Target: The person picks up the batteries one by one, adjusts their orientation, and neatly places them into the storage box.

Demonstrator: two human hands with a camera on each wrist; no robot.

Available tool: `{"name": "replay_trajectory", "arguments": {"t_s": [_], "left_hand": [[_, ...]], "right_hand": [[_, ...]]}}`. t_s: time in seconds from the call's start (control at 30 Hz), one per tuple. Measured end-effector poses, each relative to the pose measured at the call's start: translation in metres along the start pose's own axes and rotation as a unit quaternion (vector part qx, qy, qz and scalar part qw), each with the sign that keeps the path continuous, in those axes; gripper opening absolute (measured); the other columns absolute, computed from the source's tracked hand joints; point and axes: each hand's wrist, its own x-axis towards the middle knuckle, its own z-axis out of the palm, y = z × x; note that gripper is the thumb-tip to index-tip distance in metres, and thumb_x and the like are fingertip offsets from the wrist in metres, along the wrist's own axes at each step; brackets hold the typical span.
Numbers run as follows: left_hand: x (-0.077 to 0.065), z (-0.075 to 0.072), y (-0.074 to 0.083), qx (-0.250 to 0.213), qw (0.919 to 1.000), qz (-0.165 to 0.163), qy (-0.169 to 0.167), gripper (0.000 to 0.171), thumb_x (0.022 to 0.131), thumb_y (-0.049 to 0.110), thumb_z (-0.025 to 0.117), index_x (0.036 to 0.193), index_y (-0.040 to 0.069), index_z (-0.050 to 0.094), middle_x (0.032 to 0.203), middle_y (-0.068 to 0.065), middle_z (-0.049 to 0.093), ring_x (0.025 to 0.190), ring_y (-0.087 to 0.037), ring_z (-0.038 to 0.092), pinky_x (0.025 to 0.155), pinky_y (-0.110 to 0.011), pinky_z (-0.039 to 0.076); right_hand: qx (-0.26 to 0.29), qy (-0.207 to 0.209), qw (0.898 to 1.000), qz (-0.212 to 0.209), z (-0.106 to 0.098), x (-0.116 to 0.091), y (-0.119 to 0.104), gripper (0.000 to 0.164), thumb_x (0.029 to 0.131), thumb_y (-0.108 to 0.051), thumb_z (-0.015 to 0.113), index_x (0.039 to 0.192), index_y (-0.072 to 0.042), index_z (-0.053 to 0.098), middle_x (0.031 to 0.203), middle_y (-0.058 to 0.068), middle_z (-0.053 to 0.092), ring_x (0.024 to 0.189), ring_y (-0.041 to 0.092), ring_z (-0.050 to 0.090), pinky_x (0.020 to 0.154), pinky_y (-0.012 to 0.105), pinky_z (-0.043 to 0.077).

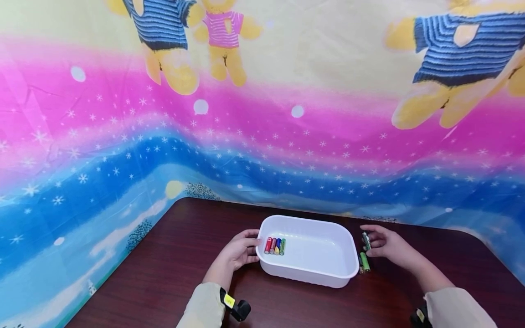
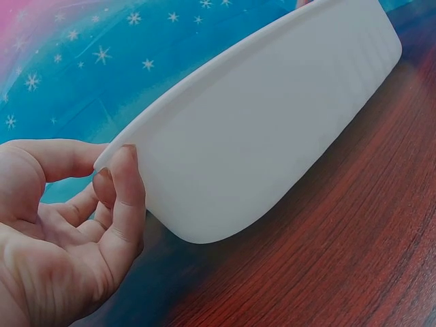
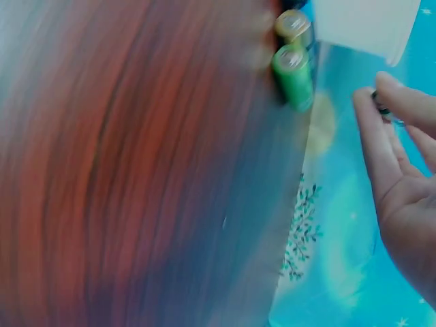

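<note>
A white plastic tub (image 1: 307,272) stands on the dark wooden table, and my left hand (image 1: 239,250) pinches the rim at its left end. In the left wrist view, the thumb and fingers meet at the corner of the tub (image 2: 252,129). Several batteries (image 1: 275,246), red, blue and green among them, lie side by side inside, near the left wall. Beyond the right end of the tub, my right hand (image 1: 387,243) pinches a dark battery (image 1: 366,240) between thumb and fingers. Close below that hand is a green battery (image 1: 364,262) on the table.
A gold-topped battery (image 3: 294,26) is beside the green one in the right wrist view, next to the tub's right end. Behind the table (image 1: 172,291) hangs a printed curtain (image 1: 262,150) with bears and snowflakes, reaching down to the table's back edge.
</note>
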Motion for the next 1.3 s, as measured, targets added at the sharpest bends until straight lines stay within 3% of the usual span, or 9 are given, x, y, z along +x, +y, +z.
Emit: {"name": "replay_trajectory", "arguments": {"t_s": [0.13,0.27,0.47,0.9,1.0,1.17,1.3], "left_hand": [[0.001,0.0,0.0,0.001,1.0,0.001,0.0,0.045,0.088,0.006,0.057,0.129,0.001,0.041,0.109,-0.023,0.057,0.065,-0.013,0.057,0.053,-0.024,0.051],[0.001,0.0,0.0,0.001,1.0,-0.003,0.003,0.044,0.088,0.006,0.057,0.129,0.001,0.041,0.11,-0.023,0.057,0.065,-0.014,0.057,0.053,-0.024,0.051],[0.001,0.0,0.0,0.001,1.0,-0.002,0.003,0.045,0.088,0.007,0.057,0.129,0.001,0.041,0.11,-0.023,0.056,0.066,-0.014,0.057,0.053,-0.025,0.051],[0.001,0.0,-0.001,0.001,1.0,0.0,0.007,0.045,0.088,0.007,0.058,0.129,0.002,0.041,0.113,-0.023,0.056,0.069,-0.016,0.057,0.054,-0.025,0.052],[0.0,-0.001,-0.001,0.001,1.0,0.001,0.009,0.045,0.089,0.007,0.057,0.13,0.002,0.041,0.113,-0.023,0.056,0.068,-0.015,0.057,0.054,-0.025,0.051],[-0.001,-0.002,-0.002,0.001,1.0,0.001,0.007,0.045,0.089,0.008,0.057,0.131,0.002,0.04,0.115,-0.023,0.055,0.07,-0.016,0.057,0.055,-0.026,0.052],[0.0,0.0,-0.001,0.002,1.0,0.004,0.001,0.046,0.089,0.008,0.058,0.131,0.002,0.041,0.115,-0.023,0.055,0.071,-0.016,0.057,0.056,-0.026,0.052]], "right_hand": [[0.08,0.0,0.997,0.003,0.0,0.003,-0.007,0.072,0.078,-0.007,0.072,0.137,0.006,0.034,0.116,0.03,0.052,0.096,0.02,0.06,0.077,0.035,0.053],[0.109,-0.004,0.994,0.007,0.001,0.007,-0.018,0.075,0.08,-0.009,0.071,0.141,0.005,0.029,0.124,0.032,0.048,0.104,0.02,0.056,0.082,0.038,0.051],[0.122,-0.01,0.992,0.012,0.004,0.014,-0.038,0.076,0.081,-0.006,0.069,0.142,0.004,0.026,0.125,0.03,0.048,0.11,0.034,0.053,0.087,0.046,0.047],[0.089,-0.01,0.996,0.031,0.017,0.051,-0.075,0.07,0.08,-0.002,0.068,0.142,-0.004,0.034,0.128,0.023,0.049,0.115,0.037,0.05,0.088,0.046,0.046],[0.098,-0.025,0.995,0.016,0.02,0.062,-0.08,0.069,0.08,-0.001,0.067,0.141,-0.004,0.035,0.125,0.022,0.051,0.113,0.036,0.051,0.09,0.049,0.045],[0.131,-0.076,0.989,-0.005,0.028,0.077,-0.081,0.068,0.08,0.006,0.064,0.141,0.0,0.033,0.123,0.027,0.049,0.109,0.034,0.054,0.087,0.042,0.048],[0.149,-0.093,0.984,-0.014,0.033,0.083,-0.08,0.068,0.08,0.01,0.062,0.14,0.003,0.032,0.127,0.028,0.046,0.106,0.029,0.057,0.085,0.038,0.05]]}}
